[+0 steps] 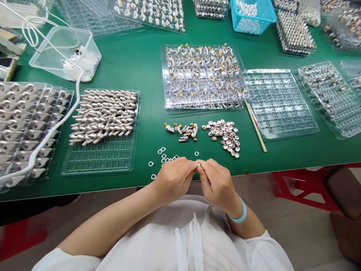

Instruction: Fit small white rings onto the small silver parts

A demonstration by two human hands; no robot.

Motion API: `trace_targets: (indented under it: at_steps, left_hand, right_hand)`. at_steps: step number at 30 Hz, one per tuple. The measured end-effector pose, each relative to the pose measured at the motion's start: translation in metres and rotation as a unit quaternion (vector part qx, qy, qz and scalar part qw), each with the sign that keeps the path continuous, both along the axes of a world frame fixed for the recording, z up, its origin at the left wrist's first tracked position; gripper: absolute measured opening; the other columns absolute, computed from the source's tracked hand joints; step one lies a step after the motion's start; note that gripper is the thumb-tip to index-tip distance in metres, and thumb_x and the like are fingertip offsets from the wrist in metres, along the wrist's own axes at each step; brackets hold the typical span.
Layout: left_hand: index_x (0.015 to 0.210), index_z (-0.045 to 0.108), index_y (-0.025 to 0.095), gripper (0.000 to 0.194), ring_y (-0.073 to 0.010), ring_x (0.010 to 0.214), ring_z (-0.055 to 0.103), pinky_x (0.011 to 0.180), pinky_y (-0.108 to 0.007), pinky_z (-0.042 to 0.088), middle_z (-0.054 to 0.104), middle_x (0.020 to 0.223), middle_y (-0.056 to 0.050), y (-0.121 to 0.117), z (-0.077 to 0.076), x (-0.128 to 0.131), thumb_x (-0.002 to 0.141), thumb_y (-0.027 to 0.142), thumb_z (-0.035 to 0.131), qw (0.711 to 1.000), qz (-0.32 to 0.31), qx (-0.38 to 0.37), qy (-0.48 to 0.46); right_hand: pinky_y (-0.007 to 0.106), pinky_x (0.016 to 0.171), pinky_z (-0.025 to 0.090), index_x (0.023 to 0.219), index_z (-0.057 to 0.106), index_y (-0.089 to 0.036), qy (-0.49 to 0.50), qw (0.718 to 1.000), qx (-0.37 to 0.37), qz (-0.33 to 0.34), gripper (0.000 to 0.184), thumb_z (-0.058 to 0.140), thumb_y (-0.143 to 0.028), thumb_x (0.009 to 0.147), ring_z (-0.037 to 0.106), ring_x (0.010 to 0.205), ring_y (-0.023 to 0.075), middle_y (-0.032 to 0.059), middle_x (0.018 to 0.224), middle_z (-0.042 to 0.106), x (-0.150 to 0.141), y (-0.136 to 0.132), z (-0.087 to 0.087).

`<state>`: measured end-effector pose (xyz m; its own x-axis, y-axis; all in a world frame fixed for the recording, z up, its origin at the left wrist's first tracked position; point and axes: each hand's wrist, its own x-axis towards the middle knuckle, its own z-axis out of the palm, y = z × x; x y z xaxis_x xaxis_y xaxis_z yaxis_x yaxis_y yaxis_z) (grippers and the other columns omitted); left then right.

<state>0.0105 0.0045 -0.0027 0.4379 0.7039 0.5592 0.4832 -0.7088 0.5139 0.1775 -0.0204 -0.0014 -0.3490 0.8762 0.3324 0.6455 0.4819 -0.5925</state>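
My left hand [176,175] and my right hand [217,182] meet at the table's front edge, fingertips pinched together on one small whitish part [199,164]. Most of that part is covered by the fingers, so its kind cannot be made out. Beyond the left hand lie several thin white rings [164,156], and a single ring [196,153] sits just past the fingertips. Farther back is a small group of curved grey pieces with gold tabs [184,130]. A heap of round metallic caps [222,132] lies beyond my right hand.
Clear plastic trays of parts [203,77] stand at the back, with a tray of slim grey pieces [104,116] at left. A white cable [60,122] crosses the left side. A wooden stick [256,128] lies beside a clear tray [282,101]. A blue basket [251,24] stands behind.
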Motion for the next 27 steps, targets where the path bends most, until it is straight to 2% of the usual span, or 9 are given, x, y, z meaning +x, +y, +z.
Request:
trace_targets:
  at_steps: [5, 9, 11, 13, 15, 17, 19, 23, 27]
  left_hand:
    - [0.084, 0.053, 0.017, 0.017, -0.0134, 0.05, 0.051, 0.051, -0.025, 0.043, 0.062, 0.059, -0.001, -0.002, -0.003, 0.004, 0.087, 0.002, 0.046, 0.999, 0.018, 0.034, 0.016]
    - [0.082, 0.056, 0.016, 0.018, -0.0125, 0.049, 0.051, 0.05, -0.025, 0.043, 0.064, 0.059, -0.001, -0.002, -0.003, 0.001, 0.089, 0.003, 0.047, 1.0, 0.01, 0.016, 0.017]
    - [0.083, 0.06, 0.016, 0.015, -0.0115, 0.05, 0.054, 0.051, -0.024, 0.045, 0.067, 0.061, -0.001, -0.001, -0.001, -0.001, 0.09, 0.007, 0.05, 1.0, 0.012, -0.024, -0.007]
    - [0.089, 0.065, 0.016, 0.01, -0.0119, 0.057, 0.062, 0.055, -0.023, 0.05, 0.072, 0.069, -0.003, 0.0, 0.002, -0.003, 0.09, 0.013, 0.056, 0.989, 0.024, -0.133, -0.064]
    - [0.099, 0.068, 0.016, 0.014, -0.0147, 0.066, 0.068, 0.057, -0.024, 0.055, 0.075, 0.079, -0.005, 0.001, 0.007, -0.007, 0.087, 0.019, 0.064, 0.935, 0.037, -0.315, -0.155]
    - [0.107, 0.068, 0.015, 0.028, -0.0171, 0.067, 0.07, 0.054, -0.026, 0.057, 0.076, 0.082, -0.007, 0.003, 0.01, -0.011, 0.082, 0.026, 0.07, 0.833, 0.038, -0.49, -0.255]
    - [0.106, 0.069, 0.013, 0.035, -0.0159, 0.062, 0.068, 0.05, -0.025, 0.055, 0.076, 0.08, -0.008, 0.005, 0.012, -0.015, 0.076, 0.03, 0.077, 0.73, 0.035, -0.594, -0.337]
    - [0.092, 0.071, 0.013, 0.032, -0.0091, 0.052, 0.059, 0.045, -0.019, 0.047, 0.073, 0.074, -0.007, 0.007, 0.012, -0.02, 0.066, 0.027, 0.085, 0.596, 0.04, -0.682, -0.422]
    - [0.087, 0.069, 0.013, 0.03, -0.0056, 0.053, 0.057, 0.045, -0.014, 0.043, 0.072, 0.072, -0.005, 0.005, 0.011, -0.024, 0.065, 0.023, 0.086, 0.527, 0.037, -0.714, -0.459]
  right_hand:
    - [0.03, 0.056, 0.043, 0.103, 0.06, -0.01, -0.008, 0.999, 0.044, -0.028, 0.02, 0.041, -0.013, 0.095, 0.053, 0.063, 0.0176, 0.0075, 0.072, 0.06, -0.008, -0.003, -0.004]
    - [0.029, 0.057, 0.045, 0.106, 0.061, -0.01, 0.021, 0.999, 0.02, -0.022, 0.022, 0.042, -0.013, 0.096, 0.054, 0.064, 0.0171, 0.0079, 0.074, 0.061, -0.006, -0.002, -0.005]
    - [0.029, 0.061, 0.048, 0.112, 0.061, -0.012, 0.055, 0.998, -0.019, -0.009, 0.024, 0.043, -0.015, 0.097, 0.057, 0.068, 0.0168, 0.0078, 0.079, 0.064, -0.002, 0.0, -0.002]
    - [0.029, 0.066, 0.052, 0.121, 0.06, -0.015, 0.092, 0.993, -0.07, 0.014, 0.028, 0.043, -0.019, 0.098, 0.061, 0.075, 0.0164, 0.0074, 0.086, 0.066, 0.004, 0.003, 0.004]
    - [0.029, 0.068, 0.054, 0.129, 0.056, -0.017, 0.117, 0.986, -0.113, 0.023, 0.033, 0.044, -0.023, 0.099, 0.063, 0.078, 0.016, 0.0066, 0.091, 0.067, 0.012, 0.006, 0.01]
    - [0.028, 0.067, 0.054, 0.132, 0.054, -0.018, 0.132, 0.983, -0.129, -0.008, 0.036, 0.044, -0.026, 0.099, 0.062, 0.075, 0.0151, 0.0056, 0.091, 0.066, 0.018, 0.008, 0.013]
    - [0.028, 0.065, 0.053, 0.13, 0.057, -0.018, 0.14, 0.98, -0.132, -0.049, 0.034, 0.044, -0.025, 0.099, 0.062, 0.072, 0.0143, 0.0047, 0.088, 0.066, 0.021, 0.008, 0.012]
    - [0.027, 0.063, 0.051, 0.121, 0.063, -0.016, 0.146, 0.978, -0.134, -0.068, 0.03, 0.046, -0.023, 0.098, 0.062, 0.07, 0.0139, 0.0044, 0.084, 0.066, 0.017, 0.006, -0.002]
    - [0.026, 0.061, 0.05, 0.117, 0.066, -0.014, 0.148, 0.977, -0.128, -0.079, 0.028, 0.048, -0.022, 0.097, 0.061, 0.068, 0.0132, 0.0043, 0.081, 0.066, 0.01, 0.007, -0.015]
